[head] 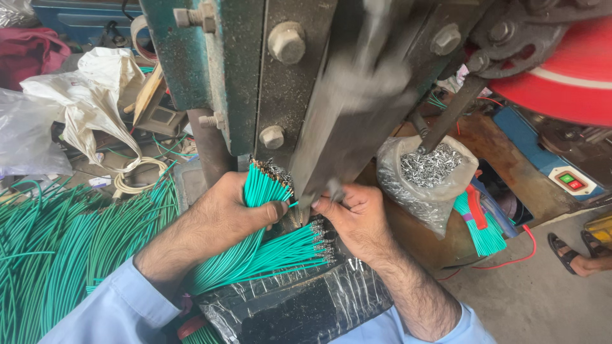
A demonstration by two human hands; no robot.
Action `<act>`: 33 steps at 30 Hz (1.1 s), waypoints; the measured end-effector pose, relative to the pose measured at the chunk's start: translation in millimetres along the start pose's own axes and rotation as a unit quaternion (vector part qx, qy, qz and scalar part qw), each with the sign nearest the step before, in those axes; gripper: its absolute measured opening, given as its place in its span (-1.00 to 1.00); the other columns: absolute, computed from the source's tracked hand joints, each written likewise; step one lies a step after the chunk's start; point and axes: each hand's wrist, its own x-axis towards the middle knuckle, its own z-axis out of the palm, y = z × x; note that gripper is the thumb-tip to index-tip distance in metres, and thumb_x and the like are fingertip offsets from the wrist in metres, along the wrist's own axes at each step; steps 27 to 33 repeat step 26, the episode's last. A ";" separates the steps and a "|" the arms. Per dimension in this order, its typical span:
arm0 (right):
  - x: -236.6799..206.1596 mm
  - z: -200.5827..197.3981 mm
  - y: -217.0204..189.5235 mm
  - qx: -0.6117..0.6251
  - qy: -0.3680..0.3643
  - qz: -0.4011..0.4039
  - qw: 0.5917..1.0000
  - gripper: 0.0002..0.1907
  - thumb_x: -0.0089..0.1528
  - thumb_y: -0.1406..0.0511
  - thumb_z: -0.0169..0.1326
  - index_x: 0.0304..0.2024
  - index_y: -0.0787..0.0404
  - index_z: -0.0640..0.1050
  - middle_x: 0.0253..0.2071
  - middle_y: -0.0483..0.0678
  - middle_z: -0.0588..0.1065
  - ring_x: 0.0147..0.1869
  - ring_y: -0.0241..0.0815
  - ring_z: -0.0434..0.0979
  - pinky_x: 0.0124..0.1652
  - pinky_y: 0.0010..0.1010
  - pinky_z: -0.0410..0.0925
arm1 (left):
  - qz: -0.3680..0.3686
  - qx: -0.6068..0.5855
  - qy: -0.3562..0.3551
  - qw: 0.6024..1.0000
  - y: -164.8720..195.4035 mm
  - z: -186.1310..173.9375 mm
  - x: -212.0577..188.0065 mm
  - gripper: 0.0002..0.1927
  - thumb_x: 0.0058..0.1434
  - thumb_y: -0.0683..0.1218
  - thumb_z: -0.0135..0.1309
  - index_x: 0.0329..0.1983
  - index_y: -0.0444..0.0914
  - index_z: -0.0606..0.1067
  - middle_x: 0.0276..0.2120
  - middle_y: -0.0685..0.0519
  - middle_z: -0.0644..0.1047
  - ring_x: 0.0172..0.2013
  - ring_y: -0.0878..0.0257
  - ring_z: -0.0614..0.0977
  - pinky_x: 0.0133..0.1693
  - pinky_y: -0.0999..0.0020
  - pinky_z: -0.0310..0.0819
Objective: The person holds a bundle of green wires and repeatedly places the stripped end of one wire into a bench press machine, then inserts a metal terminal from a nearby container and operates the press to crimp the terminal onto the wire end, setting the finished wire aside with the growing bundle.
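My left hand point(223, 213) grips a bundle of green wires point(262, 186) upright, their bare metal ends pointing up toward the press. My right hand point(354, 213) pinches a single green wire at the base of the blurred dark ram point(347, 121) of the press machine. A second bundle of green wires with metal terminals point(290, 251) lies across a plastic-wrapped black surface point(299, 302) between my forearms. Both sleeves are light blue.
A large heap of green wires point(57, 255) lies at the left. A plastic bag of small metal terminals point(430, 172) sits at the right, with a tied green bundle point(481, 226) beside it. A red wheel point(567, 70), a switch box point(572, 181) and a sandalled foot point(577, 255) are at the right.
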 end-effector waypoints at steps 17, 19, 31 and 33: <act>-60.5 -45.8 -39.0 -0.310 -0.105 -0.098 0.940 -0.84 0.04 0.35 0.36 -0.32 0.21 0.71 -0.13 -0.06 0.58 -0.06 -0.14 0.53 -0.04 -0.30 0.42 | 0.002 -0.060 -0.028 0.998 2.8 2.4 -1.9 -0.83 0.18 -0.07 0.22 -0.30 -0.28 0.67 -0.50 0.15 0.64 -0.41 0.42 0.61 -0.29 0.40 0.57; -60.7 -45.5 -29.8 -0.267 -0.080 -0.105 0.955 -0.89 0.06 0.39 0.32 -0.35 0.24 0.68 -0.14 -0.08 0.59 -0.04 -0.14 0.55 -0.02 -0.29 0.43 | 0.005 -0.070 -0.040 0.997 3.2 3.2 -2.0 -0.83 0.17 -0.08 0.23 -0.30 -0.28 0.67 -0.48 0.15 0.66 -0.40 0.42 0.63 -0.28 0.41 0.57; -42.5 -42.4 25.1 -0.001 0.010 0.086 0.996 -0.83 0.33 0.42 0.12 -0.02 0.29 0.54 -0.17 0.14 0.60 -0.08 0.07 0.57 -0.07 -0.21 0.46 | 0.023 -0.082 -0.047 0.995 -5.4 1.2 -0.6 -0.80 0.20 -0.06 0.23 -0.29 -0.31 0.67 -0.46 0.11 0.66 -0.37 0.38 0.64 -0.26 0.39 0.58; -42.5 -42.4 25.1 -0.001 0.010 0.086 0.996 -0.83 0.33 0.42 0.12 -0.02 0.29 0.54 -0.17 0.14 0.60 -0.08 0.07 0.57 -0.07 -0.21 0.46 | 0.023 -0.082 -0.047 0.995 -5.4 1.2 -0.6 -0.80 0.20 -0.06 0.23 -0.29 -0.31 0.67 -0.46 0.11 0.66 -0.37 0.38 0.64 -0.26 0.39 0.58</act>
